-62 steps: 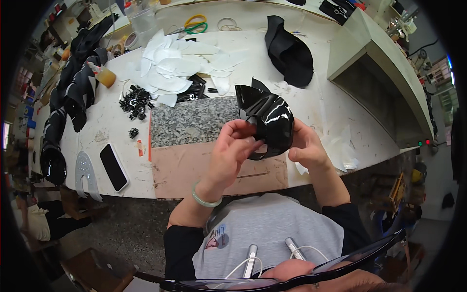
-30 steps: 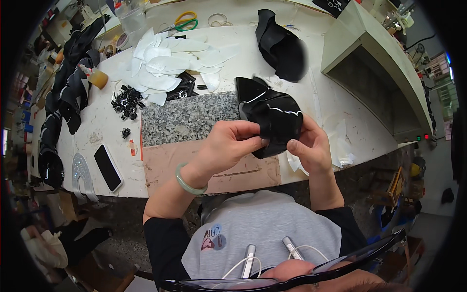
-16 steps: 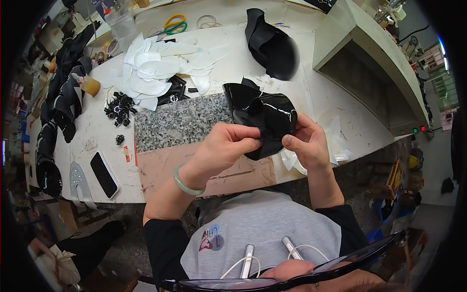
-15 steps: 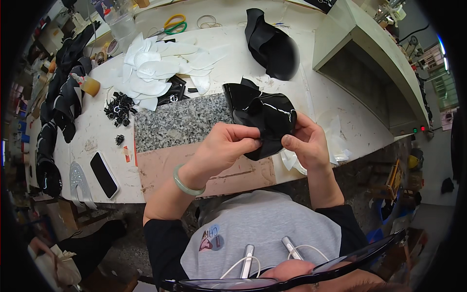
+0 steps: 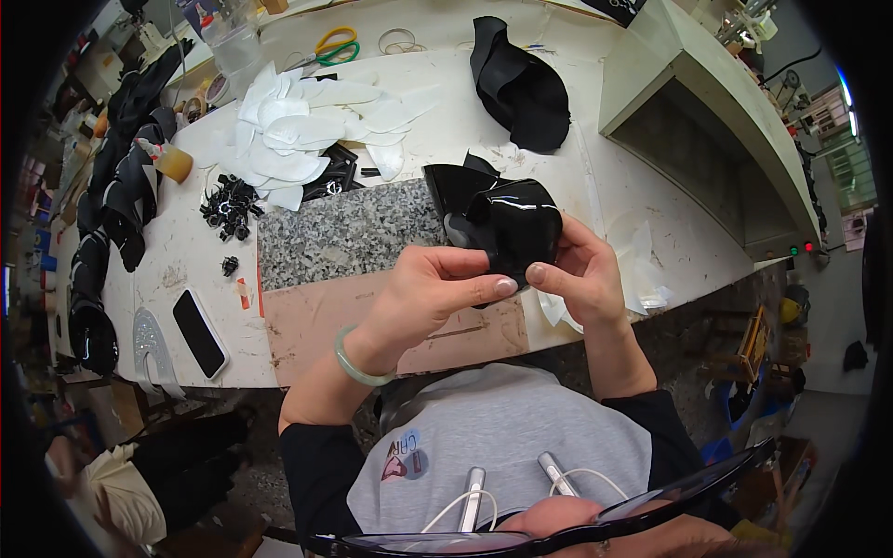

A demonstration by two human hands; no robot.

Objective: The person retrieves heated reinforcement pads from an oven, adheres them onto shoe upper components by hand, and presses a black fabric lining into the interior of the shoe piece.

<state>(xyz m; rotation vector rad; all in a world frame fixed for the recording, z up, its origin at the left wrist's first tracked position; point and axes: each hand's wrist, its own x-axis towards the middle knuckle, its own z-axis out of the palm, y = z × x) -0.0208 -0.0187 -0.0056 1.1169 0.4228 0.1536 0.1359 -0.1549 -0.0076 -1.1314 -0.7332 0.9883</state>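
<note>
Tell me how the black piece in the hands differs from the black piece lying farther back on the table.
The held piece looks glossy, with bright reflections; the back piece looks matte. The held piece is gripped by the left hand and right hand; the back piece lies untouched on the table. Both are black and curved.

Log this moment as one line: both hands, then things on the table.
left hand: holds glossy black piece, lower edge | right hand: holds its right side | table: granite slab, phone, white pieces
</note>
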